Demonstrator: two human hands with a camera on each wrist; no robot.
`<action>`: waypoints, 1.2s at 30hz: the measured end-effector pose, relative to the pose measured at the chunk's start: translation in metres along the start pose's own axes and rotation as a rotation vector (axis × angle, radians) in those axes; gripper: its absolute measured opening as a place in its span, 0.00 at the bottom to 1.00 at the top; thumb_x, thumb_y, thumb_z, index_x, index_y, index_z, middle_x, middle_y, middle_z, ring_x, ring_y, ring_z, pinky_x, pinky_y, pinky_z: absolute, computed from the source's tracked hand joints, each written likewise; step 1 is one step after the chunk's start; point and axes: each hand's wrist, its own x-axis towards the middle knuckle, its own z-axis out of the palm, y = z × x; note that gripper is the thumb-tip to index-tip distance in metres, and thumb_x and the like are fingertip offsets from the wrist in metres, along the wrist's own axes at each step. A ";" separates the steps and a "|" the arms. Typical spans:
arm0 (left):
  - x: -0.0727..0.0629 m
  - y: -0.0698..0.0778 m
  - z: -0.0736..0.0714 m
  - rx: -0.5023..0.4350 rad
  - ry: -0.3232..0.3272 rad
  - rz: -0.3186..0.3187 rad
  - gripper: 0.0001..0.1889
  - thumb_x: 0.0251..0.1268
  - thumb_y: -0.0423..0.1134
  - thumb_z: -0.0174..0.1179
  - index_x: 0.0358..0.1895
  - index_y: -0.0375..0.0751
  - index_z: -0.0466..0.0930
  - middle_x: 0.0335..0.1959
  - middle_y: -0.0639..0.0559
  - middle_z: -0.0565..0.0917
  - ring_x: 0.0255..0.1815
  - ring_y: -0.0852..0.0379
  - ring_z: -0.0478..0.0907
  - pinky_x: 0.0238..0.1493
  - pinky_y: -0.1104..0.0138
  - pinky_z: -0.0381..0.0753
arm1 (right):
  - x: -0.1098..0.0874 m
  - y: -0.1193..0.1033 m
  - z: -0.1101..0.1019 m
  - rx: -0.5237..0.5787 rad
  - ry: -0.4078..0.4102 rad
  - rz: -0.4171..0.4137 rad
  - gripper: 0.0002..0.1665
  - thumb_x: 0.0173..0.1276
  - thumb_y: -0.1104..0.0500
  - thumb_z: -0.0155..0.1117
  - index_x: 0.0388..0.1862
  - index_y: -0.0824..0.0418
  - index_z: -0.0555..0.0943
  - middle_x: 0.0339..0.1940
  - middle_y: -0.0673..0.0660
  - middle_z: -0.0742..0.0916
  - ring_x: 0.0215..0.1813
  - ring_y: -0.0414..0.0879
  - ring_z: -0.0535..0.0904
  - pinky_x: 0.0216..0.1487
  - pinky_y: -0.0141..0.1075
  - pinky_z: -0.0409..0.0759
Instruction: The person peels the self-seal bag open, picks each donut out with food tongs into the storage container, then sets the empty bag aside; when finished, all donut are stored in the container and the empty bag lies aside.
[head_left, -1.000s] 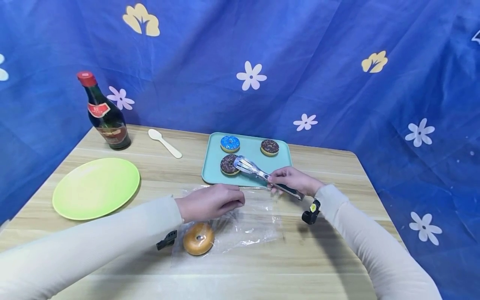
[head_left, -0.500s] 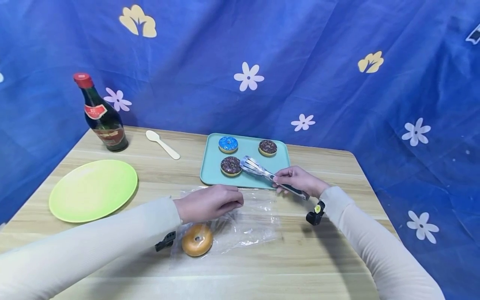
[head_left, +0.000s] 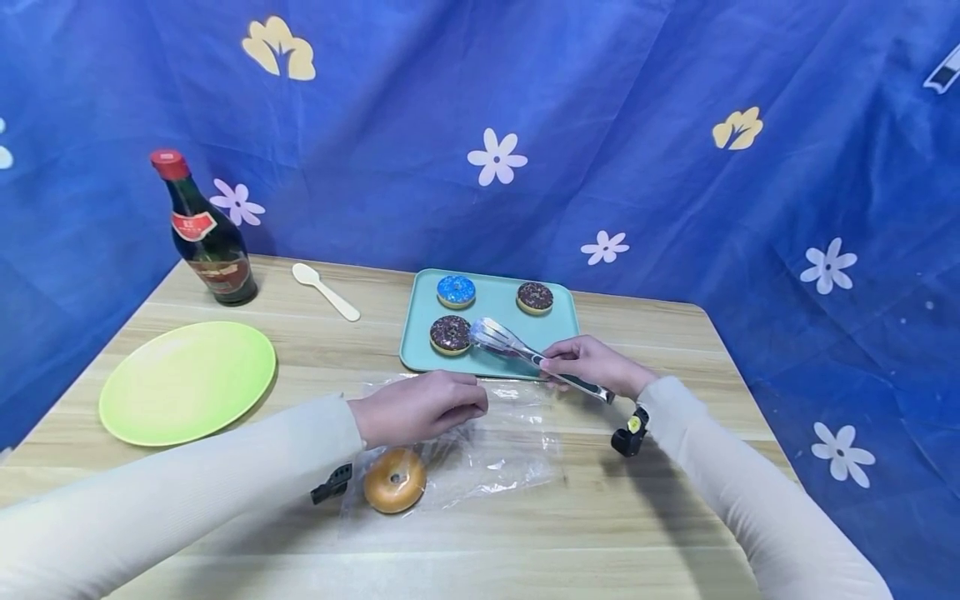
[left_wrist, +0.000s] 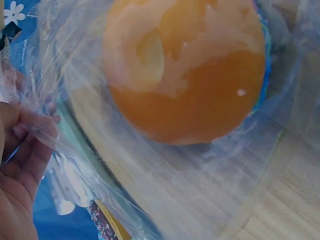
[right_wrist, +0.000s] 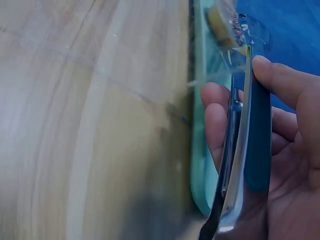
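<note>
My left hand [head_left: 423,406] pinches the edge of a clear plastic bag [head_left: 513,454], best seen in the left wrist view. Inside the bag a plain golden-brown donut [head_left: 393,481] lies flat on the table; a blue edge [left_wrist: 267,65] shows along one side of it. My right hand [head_left: 588,362] grips metal tongs [right_wrist: 242,155] by their dark-panelled handles. The slotted heads of the tongs are right at the edge of a chocolate donut with sprinkles [head_left: 450,334] on a turquoise tray [head_left: 517,367]. A blue-iced donut [head_left: 456,290] and another chocolate donut [head_left: 535,297] sit farther back on that tray.
At the left lies a green plate [head_left: 187,383]. Behind it stands a dark bottle with a red cap [head_left: 213,242], and a pale spoon [head_left: 327,292] lies beside the bottle. A blue flowered cloth [head_left: 390,150] hangs behind the wooden table [head_left: 525,550].
The tongs drew right off the near chocolate donut, then came back left, and that donut has shifted slightly left on the tray. My left hand has stayed in place on the bag.
</note>
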 end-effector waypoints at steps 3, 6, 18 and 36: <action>0.001 0.000 0.001 -0.010 0.002 -0.004 0.06 0.77 0.32 0.59 0.41 0.46 0.83 0.37 0.52 0.86 0.38 0.67 0.77 0.43 0.72 0.84 | -0.014 0.000 -0.008 -0.053 0.065 -0.006 0.24 0.79 0.53 0.64 0.66 0.66 0.80 0.49 0.67 0.90 0.44 0.50 0.88 0.52 0.42 0.88; 0.001 0.001 0.002 -0.018 0.003 -0.011 0.06 0.78 0.32 0.59 0.40 0.46 0.82 0.36 0.53 0.85 0.37 0.67 0.76 0.42 0.73 0.83 | -0.030 0.005 -0.017 -0.098 0.145 -0.039 0.25 0.78 0.53 0.66 0.67 0.64 0.80 0.51 0.70 0.89 0.47 0.53 0.88 0.52 0.45 0.88; 0.004 0.002 0.003 -0.033 0.005 -0.030 0.07 0.77 0.31 0.59 0.39 0.46 0.83 0.37 0.52 0.86 0.37 0.67 0.78 0.43 0.72 0.84 | -0.110 0.034 -0.039 -0.201 0.270 -0.076 0.23 0.72 0.57 0.73 0.62 0.63 0.85 0.54 0.64 0.91 0.45 0.32 0.85 0.46 0.30 0.85; 0.008 0.002 0.001 -0.037 0.029 -0.047 0.05 0.77 0.34 0.60 0.42 0.46 0.85 0.37 0.52 0.87 0.37 0.67 0.78 0.41 0.73 0.83 | -0.130 0.058 -0.006 -0.267 0.097 -0.280 0.17 0.70 0.61 0.73 0.55 0.64 0.88 0.49 0.63 0.92 0.45 0.31 0.85 0.43 0.29 0.84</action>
